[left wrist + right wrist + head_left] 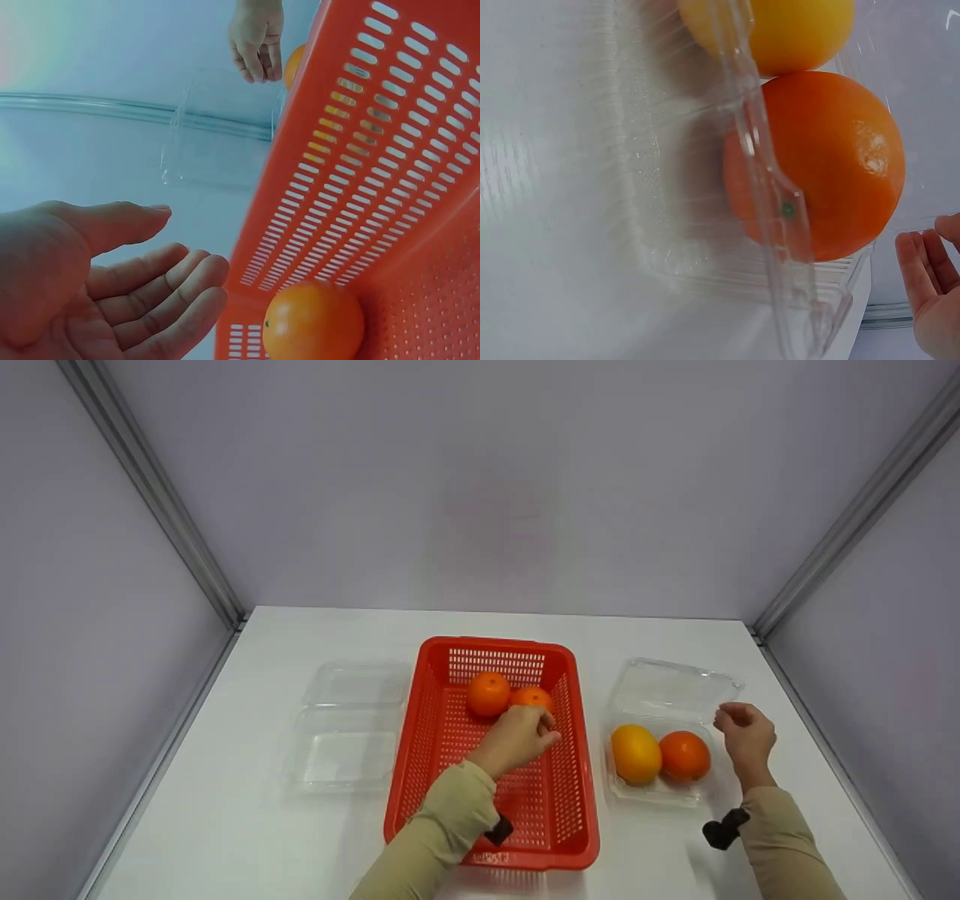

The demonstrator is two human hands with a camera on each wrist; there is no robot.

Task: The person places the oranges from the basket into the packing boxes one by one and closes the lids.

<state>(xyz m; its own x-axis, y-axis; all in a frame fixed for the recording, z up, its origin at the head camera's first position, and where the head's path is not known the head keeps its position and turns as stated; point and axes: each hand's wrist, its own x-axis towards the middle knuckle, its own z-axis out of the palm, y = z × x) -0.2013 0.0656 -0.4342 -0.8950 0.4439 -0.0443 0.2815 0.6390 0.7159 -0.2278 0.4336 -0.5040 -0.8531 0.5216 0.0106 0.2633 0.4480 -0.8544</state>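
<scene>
"Can you read any lettering?"
"None. At six o'clock on the red basket (555,861), the rim carries small pale marks (491,857), too blurred to make out as letters or numbers."

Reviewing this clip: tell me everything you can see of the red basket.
The red basket is rectangular and open-topped, apparently plastic, with a broad rim, slotted walls and a perforated floor. It stands upright on the white table, long sides running front to back, between a left clear container and a right clear container. Two orange fruits rest inside, toward the far end. The left hand is above its interior, and that forearm hides part of it.
</scene>
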